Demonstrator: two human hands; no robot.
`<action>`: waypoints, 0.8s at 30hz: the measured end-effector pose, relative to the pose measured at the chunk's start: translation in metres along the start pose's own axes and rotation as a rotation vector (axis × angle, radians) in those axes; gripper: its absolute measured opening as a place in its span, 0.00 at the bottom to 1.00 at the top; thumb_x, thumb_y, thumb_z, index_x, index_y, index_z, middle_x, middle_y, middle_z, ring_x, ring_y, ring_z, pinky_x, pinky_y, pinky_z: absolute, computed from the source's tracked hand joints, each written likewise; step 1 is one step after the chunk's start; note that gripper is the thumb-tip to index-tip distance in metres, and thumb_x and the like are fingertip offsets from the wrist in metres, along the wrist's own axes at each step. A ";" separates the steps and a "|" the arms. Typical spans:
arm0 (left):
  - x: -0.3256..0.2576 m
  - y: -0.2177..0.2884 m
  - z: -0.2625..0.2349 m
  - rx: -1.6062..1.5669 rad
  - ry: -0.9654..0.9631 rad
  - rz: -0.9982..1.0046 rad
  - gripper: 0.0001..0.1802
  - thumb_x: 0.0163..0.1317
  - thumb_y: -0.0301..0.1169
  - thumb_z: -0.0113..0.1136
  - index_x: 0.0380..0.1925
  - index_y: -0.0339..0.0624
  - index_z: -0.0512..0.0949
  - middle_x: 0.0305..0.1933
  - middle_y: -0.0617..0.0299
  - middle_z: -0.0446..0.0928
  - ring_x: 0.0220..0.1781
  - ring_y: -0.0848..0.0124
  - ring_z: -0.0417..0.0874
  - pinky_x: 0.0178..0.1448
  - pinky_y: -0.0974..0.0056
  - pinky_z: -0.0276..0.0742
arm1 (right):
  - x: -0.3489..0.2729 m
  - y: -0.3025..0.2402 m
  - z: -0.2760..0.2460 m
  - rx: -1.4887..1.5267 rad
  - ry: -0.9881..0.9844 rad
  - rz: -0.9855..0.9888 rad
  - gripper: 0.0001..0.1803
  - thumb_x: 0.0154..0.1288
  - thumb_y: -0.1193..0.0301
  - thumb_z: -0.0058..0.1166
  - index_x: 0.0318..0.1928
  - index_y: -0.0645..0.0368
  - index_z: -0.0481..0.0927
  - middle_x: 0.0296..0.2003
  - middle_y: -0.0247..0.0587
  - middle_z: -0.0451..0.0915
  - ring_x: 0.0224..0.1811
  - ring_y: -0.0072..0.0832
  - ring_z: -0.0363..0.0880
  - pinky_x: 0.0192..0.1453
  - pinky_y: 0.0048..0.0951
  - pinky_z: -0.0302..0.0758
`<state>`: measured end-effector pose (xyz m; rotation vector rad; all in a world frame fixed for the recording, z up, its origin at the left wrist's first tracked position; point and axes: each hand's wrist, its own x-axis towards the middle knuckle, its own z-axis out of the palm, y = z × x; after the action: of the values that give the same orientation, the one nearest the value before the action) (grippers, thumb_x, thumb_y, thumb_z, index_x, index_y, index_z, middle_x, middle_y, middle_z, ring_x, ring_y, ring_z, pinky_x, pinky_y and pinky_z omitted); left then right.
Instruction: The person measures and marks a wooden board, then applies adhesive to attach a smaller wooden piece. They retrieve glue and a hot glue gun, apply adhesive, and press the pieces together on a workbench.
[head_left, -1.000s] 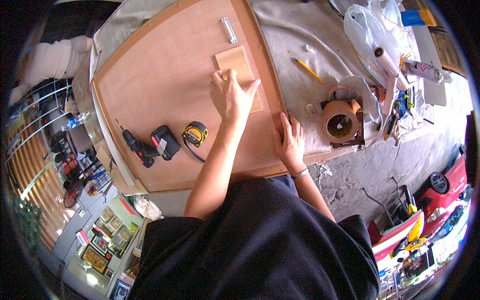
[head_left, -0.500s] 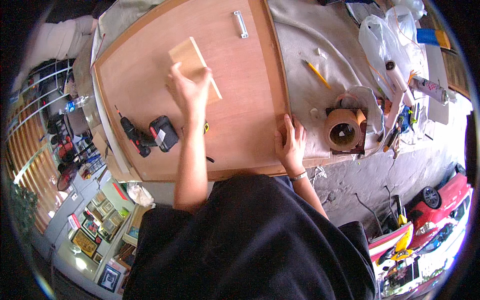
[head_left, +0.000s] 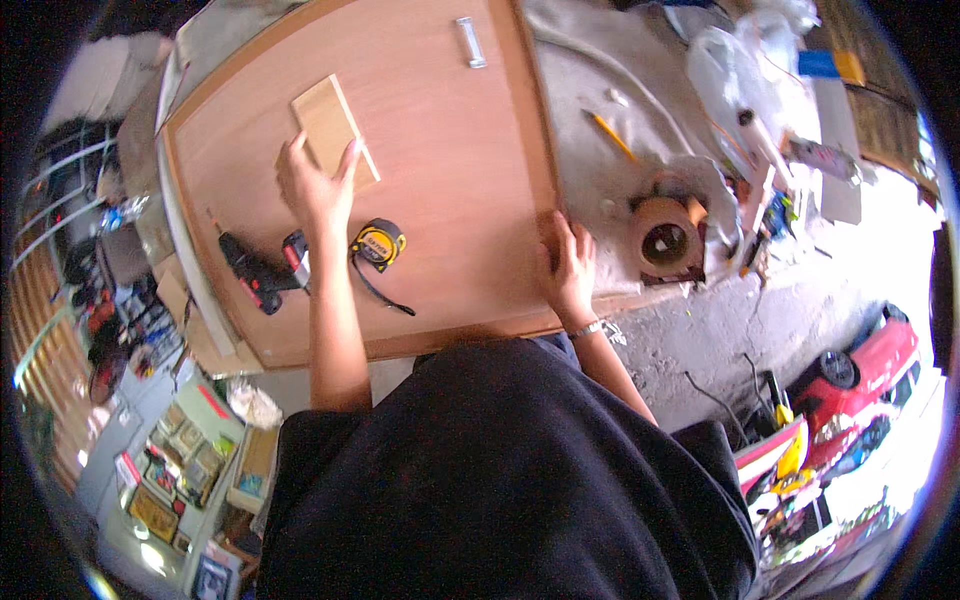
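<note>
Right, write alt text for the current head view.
A person's left hand spans the near end of a wooden board over a large panel; the right hand rests on its edge. Tape measure, drill and handle lie nearby.

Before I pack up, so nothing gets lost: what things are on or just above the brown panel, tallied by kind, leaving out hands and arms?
Power drill: 1
Tape measure: 1
Wooden board: 1
Pull handle: 1
Total: 4

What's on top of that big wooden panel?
A silvery pull handle, cordless drill and tape measure lie on the panel; the left hand holds a wooden board over it. The left forearm hides part of the drill.
</note>
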<state>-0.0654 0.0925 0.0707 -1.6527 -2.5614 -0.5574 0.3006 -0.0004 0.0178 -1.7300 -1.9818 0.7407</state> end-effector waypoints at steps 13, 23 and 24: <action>-0.164 0.014 -0.121 -0.596 -0.249 0.409 0.17 0.59 0.32 0.70 0.45 0.40 0.78 0.52 0.52 0.79 0.56 0.53 0.79 0.61 0.51 0.72 | -0.101 -0.016 -0.036 -0.104 0.236 0.205 0.12 0.69 0.68 0.56 0.49 0.60 0.78 0.51 0.55 0.77 0.55 0.52 0.75 0.59 0.48 0.71; -0.202 -0.035 -0.131 -0.653 -0.559 0.509 0.13 0.64 0.32 0.66 0.47 0.42 0.79 0.36 0.58 0.82 0.40 0.60 0.84 0.46 0.57 0.79 | -0.336 0.061 0.032 -0.042 -0.273 0.793 0.15 0.70 0.61 0.55 0.44 0.61 0.84 0.41 0.61 0.84 0.46 0.53 0.85 0.48 0.47 0.79; -0.202 -0.037 -0.131 -0.682 -0.605 0.492 0.13 0.64 0.32 0.66 0.47 0.42 0.79 0.34 0.58 0.82 0.38 0.60 0.84 0.44 0.57 0.79 | -0.371 0.090 0.046 -0.010 -0.397 0.818 0.17 0.69 0.60 0.55 0.47 0.60 0.85 0.43 0.61 0.84 0.49 0.52 0.85 0.50 0.46 0.79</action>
<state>-0.0321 -0.1399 0.1373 -2.9553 -2.2289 -1.0978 0.3970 -0.3642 -0.0587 -2.5757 -1.4171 1.4198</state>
